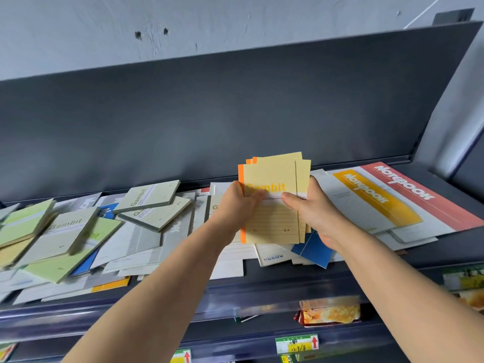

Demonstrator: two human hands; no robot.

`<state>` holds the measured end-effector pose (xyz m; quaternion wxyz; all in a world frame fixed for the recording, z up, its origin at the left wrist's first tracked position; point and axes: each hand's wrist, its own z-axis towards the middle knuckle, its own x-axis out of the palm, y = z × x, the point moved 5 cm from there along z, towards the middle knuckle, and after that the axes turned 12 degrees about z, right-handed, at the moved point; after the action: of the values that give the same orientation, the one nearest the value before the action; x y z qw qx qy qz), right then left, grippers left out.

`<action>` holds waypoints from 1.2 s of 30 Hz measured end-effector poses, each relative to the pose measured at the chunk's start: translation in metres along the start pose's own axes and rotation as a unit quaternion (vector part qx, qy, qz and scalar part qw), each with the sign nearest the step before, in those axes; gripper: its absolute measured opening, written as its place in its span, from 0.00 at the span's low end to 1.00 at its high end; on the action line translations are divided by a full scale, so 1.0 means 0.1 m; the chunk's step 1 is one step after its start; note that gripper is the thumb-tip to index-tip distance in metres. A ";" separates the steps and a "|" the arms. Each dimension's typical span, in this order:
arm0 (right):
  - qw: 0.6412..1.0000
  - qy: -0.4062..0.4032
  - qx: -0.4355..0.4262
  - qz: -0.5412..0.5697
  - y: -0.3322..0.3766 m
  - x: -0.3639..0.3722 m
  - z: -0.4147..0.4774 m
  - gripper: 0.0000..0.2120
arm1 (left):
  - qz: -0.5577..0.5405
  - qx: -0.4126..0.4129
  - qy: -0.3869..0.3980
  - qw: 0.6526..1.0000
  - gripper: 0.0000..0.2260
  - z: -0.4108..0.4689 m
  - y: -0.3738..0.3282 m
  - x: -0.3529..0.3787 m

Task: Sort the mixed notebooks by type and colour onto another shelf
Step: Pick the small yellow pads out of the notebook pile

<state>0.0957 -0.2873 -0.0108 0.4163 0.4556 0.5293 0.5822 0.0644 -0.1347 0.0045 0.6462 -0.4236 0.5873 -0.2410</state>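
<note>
Left hand point(237, 204), right hand point(313, 212) gripped yellow Gambit notebooks point(272, 224) over shelf point(282, 276), fingers point(290, 199) curled round side edges; green notebooks point(34, 224) at nine o'clock, red notebook point(445, 205) at three.

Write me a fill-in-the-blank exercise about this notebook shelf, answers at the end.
The left hand and right hand together hold a stack of pale ____ notebooks.
Its top cover reads ____.
The stack's spine edge is coloured ____.
The large red notebook lies on the shelf's ____ side.
Answers: yellow; Gambit; orange; right.
</note>
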 end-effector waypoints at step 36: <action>0.994 -0.009 0.055 -0.097 -0.10 0.24 0.18 0.13 | 0.231 -0.098 -0.064 0.966 0.10 0.09 0.65 -0.76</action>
<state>0.1073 -0.2590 -0.0179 0.4501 0.4298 0.5983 0.5048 0.0459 -0.0366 -0.0073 0.6759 -0.3526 0.6472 0.0011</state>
